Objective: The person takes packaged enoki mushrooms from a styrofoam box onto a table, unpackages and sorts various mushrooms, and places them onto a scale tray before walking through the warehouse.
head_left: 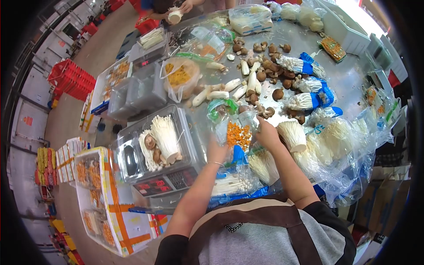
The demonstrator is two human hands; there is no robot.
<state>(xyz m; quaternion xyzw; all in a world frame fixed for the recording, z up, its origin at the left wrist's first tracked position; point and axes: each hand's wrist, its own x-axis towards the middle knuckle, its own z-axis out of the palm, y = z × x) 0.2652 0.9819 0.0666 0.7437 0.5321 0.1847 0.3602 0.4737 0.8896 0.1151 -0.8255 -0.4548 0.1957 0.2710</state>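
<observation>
A clear plastic bag (248, 118) of orange, thread-like mushrooms (239, 136) lies open between my hands. My right hand (268, 134) is closed on the bag's right edge, fingertips pinched together. My left hand (217, 149) is at the bag's left side, smeared by motion, its fingers not clear. Close on the left, a clear lidless tub (187, 128) holds a bunch of enoki mushrooms (166, 137) and brown-capped mushrooms (150, 141). Another enoki bunch (292, 136) lies just right of my right hand. Loose king oyster mushrooms (232, 85) and shiitake mushrooms (278, 94) lie beyond the bag.
Blue-wrapped enoki packs (304, 100) and a big plastic bag of enoki (342, 137) line the right side. Stacked grey tubs (140, 90) and a bag of yellow-orange food (178, 75) stand left. A foam box (108, 207) is lower left. Another person's hands (187, 6) hold a mushroom bunch opposite.
</observation>
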